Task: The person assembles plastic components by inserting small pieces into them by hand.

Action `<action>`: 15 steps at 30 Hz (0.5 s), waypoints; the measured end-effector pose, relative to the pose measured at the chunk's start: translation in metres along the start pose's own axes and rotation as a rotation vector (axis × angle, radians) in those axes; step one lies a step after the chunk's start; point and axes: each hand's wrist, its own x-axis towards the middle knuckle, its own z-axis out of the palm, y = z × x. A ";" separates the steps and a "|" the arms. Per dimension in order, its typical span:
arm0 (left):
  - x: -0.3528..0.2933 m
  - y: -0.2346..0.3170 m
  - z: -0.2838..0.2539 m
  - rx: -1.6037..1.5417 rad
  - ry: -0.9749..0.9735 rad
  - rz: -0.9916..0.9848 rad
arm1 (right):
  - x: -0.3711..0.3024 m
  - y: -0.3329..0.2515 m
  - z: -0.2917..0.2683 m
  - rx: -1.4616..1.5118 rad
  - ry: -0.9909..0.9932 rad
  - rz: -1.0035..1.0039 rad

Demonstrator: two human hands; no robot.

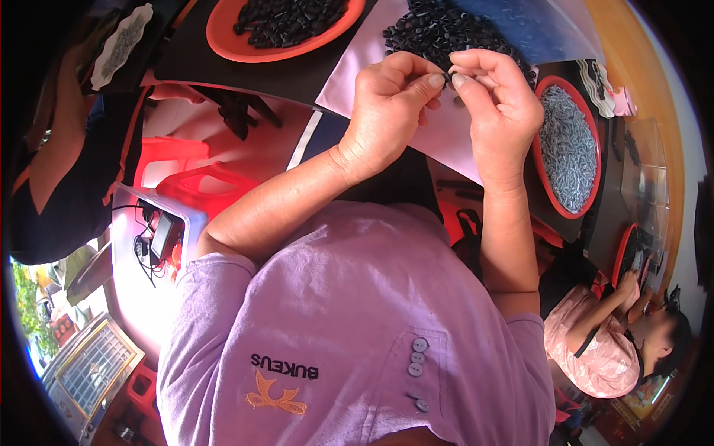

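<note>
A: What are the 2 hands doing?

B: They meet near the top middle of the frame. The left hand [390, 100] and the right hand [494, 93] pinch 1 small black piece [448, 74] between thumb and finger tips. Both hands are closed tight on it.

A: Where do the black bits sit?

B: A pile of black pieces [439, 30] lies just above the hands, on a pale sheet [446, 134] spread over the dark bench [297, 74].

A: What else is on the bench?

B: An orange plate [223, 41] at the top, left of the pile, holds more black bits. A red bowl [543, 178] at the right is full of small grey metal bits [569, 145].

A: Is anyone else there?

B: Yes. A person in a pink top [595, 349] sits at the lower right. Someone in dark clothes [59, 178] is at the left edge.

A: And the shirt at the bottom?

B: It is a purple shirt [357, 327] with little grey buttons [416, 357].
</note>
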 end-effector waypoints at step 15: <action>-0.001 0.000 0.005 -0.031 0.069 0.037 | 0.004 -0.005 -0.005 -0.093 -0.055 0.015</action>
